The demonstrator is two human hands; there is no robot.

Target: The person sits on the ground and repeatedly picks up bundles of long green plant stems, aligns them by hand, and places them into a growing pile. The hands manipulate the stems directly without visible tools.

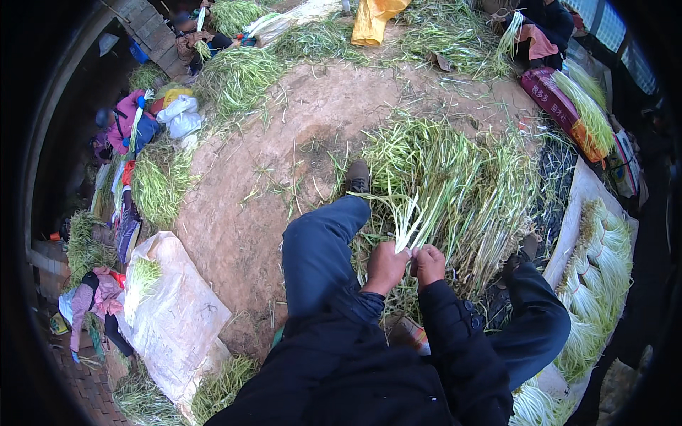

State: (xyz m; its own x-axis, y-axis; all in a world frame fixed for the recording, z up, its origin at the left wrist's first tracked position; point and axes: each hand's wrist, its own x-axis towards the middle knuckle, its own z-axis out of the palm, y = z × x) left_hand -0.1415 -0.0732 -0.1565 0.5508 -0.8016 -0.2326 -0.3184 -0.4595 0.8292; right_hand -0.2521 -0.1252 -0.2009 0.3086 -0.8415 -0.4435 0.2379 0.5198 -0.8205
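Observation:
My left hand (pixel 387 268) grips a small bunch of pale green leafy stalks (pixel 406 226), their leaves fanned out away from me. Close against it, my right hand (pixel 428 264) has its thumb and fingers pinched together at the base of the stalks; whether it pinches a stalk cannot be told. Both hands are over a large heap of loose green stalks and leaves (pixel 426 154) on the ground between my legs. The lower ends of the held stalks are hidden by my fingers.
Tied bundles of pale stalks (pixel 591 287) lie on a sheet at the right. A filled maroon sack (pixel 551 98) bears more stalks. A plastic sheet (pixel 176 309) lies at the left. Several people sit or bend around the edges, among heaps of greens (pixel 240 74) on bare earth (pixel 240 213).

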